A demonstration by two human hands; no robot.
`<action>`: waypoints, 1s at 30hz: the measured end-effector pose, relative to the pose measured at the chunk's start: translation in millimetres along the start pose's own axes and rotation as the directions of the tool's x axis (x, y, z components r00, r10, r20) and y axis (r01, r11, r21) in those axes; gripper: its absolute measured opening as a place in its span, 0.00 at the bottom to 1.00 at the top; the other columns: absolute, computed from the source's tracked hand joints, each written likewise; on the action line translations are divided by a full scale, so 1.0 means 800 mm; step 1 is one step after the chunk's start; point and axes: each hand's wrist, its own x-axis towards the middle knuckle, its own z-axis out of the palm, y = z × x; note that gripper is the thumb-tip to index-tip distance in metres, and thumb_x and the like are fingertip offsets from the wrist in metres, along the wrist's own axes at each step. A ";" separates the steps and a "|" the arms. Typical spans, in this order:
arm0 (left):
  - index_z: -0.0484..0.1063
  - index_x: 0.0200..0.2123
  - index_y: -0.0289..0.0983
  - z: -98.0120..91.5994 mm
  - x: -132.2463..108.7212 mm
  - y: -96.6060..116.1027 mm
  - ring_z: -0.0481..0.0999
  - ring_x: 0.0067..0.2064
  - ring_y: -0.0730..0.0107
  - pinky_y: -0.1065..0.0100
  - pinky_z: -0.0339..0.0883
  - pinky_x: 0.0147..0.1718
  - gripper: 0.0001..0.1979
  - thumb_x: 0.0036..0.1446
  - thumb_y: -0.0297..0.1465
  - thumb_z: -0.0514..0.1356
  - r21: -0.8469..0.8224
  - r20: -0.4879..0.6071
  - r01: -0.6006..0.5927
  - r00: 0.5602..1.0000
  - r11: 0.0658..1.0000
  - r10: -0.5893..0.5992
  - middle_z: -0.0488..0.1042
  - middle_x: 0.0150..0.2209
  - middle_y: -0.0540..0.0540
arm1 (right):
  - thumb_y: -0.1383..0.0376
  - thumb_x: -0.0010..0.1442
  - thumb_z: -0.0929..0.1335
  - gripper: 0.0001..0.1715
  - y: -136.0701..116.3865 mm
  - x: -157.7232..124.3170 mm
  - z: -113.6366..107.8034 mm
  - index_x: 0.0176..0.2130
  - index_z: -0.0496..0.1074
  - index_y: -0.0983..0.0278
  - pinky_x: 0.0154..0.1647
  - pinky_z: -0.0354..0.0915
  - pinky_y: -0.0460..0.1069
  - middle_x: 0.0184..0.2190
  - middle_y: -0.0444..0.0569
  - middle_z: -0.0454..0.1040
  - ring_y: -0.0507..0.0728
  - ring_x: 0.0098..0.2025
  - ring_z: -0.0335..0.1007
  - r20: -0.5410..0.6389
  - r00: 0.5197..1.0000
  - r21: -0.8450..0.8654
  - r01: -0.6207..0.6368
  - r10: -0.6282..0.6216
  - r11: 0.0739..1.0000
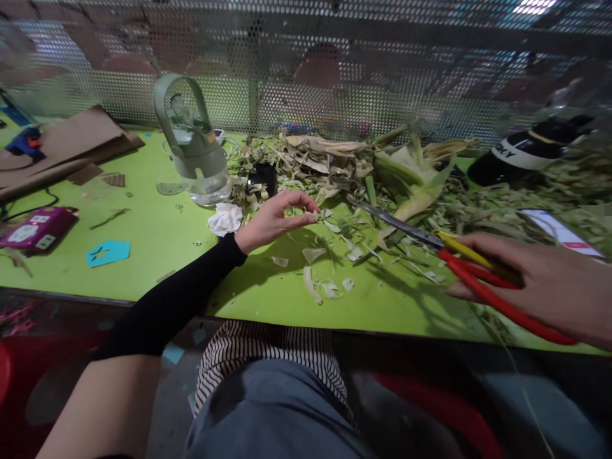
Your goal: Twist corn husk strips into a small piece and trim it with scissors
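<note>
My left hand (277, 217), in a black sleeve, hovers over the green table (157, 229) with thumb and forefinger pinched at a small scrap of leaf beside the husk pile (363, 172). My right hand (540, 280) grips the red and yellow handles of scissors (444, 248). Their blades point left into the corn husks and leaf strips. Cut leaf bits (315, 280) lie between my hands.
A green desk fan (191, 140) stands at the back left, with crumpled white paper (224, 220) near it. Cardboard (67, 146), a purple box (36, 229) and a blue tag (109, 252) lie at left. A phone (559, 233) and a dark bottle (521, 156) sit at right. A perforated metal screen (306, 76) backs the table.
</note>
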 end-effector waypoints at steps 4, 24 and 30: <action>0.72 0.42 0.37 0.002 0.000 0.004 0.75 0.47 0.67 0.62 0.67 0.51 0.10 0.63 0.37 0.64 -0.010 0.032 0.003 0.999 1.000 -0.003 0.78 0.45 0.44 | 0.23 0.34 0.61 0.43 -0.032 0.001 -0.002 0.33 0.64 0.54 0.32 0.65 0.60 0.28 0.56 0.77 0.69 0.28 0.73 0.090 0.995 -0.062 -0.045 0.050 0.997; 0.64 0.44 0.38 0.012 -0.001 0.011 0.77 0.47 0.65 0.59 0.71 0.54 0.15 0.59 0.34 0.67 -0.109 -0.038 0.049 0.998 0.993 -0.053 0.76 0.44 0.44 | 0.28 0.46 0.63 0.39 -0.036 0.012 0.015 0.38 0.71 0.55 0.33 0.66 0.58 0.33 0.56 0.81 0.70 0.32 0.76 0.130 0.984 0.024 0.124 -0.126 0.992; 0.62 0.45 0.38 0.013 -0.002 0.016 0.78 0.47 0.63 0.58 0.71 0.52 0.16 0.59 0.32 0.66 -0.122 -0.030 0.057 0.998 0.991 -0.061 0.77 0.44 0.43 | 0.28 0.48 0.62 0.39 -0.033 0.018 0.025 0.38 0.70 0.56 0.34 0.68 0.59 0.31 0.54 0.82 0.70 0.31 0.78 0.187 0.977 0.041 0.098 -0.104 0.994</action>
